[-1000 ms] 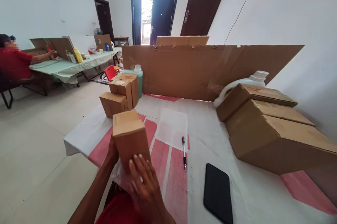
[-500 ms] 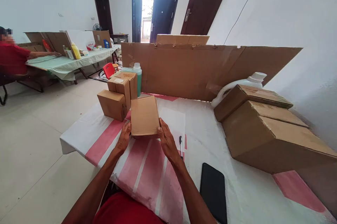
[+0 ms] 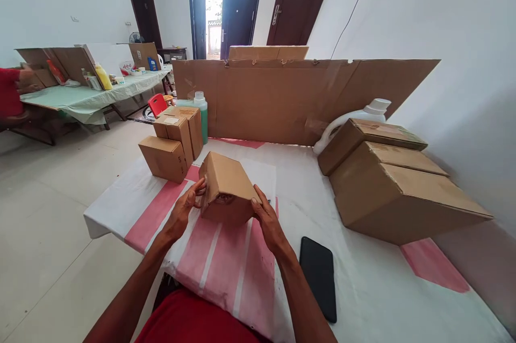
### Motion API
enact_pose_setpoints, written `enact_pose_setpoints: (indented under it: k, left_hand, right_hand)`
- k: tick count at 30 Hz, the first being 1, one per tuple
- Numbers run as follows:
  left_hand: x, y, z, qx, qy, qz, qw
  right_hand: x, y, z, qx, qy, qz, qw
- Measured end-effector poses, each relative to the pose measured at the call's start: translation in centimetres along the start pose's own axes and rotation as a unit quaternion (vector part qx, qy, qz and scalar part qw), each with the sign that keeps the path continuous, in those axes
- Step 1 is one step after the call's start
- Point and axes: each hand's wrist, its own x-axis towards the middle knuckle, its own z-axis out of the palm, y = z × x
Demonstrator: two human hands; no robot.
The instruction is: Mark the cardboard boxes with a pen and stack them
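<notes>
A small brown cardboard box (image 3: pixel 226 188) is held tilted just above the table (image 3: pixel 363 284), which has a white and pink striped cloth. My left hand (image 3: pixel 186 207) grips its left end and my right hand (image 3: pixel 269 222) grips its right side. Three similar small boxes (image 3: pixel 173 141) stand grouped at the table's far left, close to the held box.
A black phone (image 3: pixel 318 277) lies right of my right arm. Two large cardboard boxes (image 3: pixel 397 187) fill the right side, with a white jug (image 3: pixel 365 113) behind. A green bottle (image 3: pixel 200 113) and a cardboard screen (image 3: pixel 298 98) stand at the back. Another person (image 3: pixel 10 93) sits at a far table.
The small box has moved away from my body to over the table's middle and tipped so its end faces me. Both hands shifted to its sides.
</notes>
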Motion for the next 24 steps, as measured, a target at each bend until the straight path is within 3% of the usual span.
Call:
enact_pose_setpoints:
  k: [8, 12, 17, 22, 24]
  left_hand:
    - [-0.3, 2.9, 1.1, 0.102, -0.009, 0.120, 0.987]
    - [-0.2, 3.9, 2.4, 0.158, -0.005, 0.159, 0.974]
    - [0.1, 4.8, 3.1, 0.129, 0.040, 0.098, 0.986]
    - [-0.4, 6.0, 2.3, 0.018, -0.032, 0.012, 0.999]
    - [-0.8, 6.5, 2.3, 0.008, -0.054, 0.017, 0.998]
  right_hand:
    - [-0.9, -2.3, -0.3, -0.089, 0.107, -0.020, 0.990]
    - [-3.1, -4.1, 0.5, -0.069, 0.115, -0.020, 0.991]
    - [-8.1, -6.5, 1.7, -0.029, 0.042, 0.060, 0.997]
    - [-11.3, -8.4, 1.4, -0.115, -0.023, 0.068, 0.991]
    - [-11.2, -8.9, 1.0, -0.178, 0.001, 0.032, 0.983]
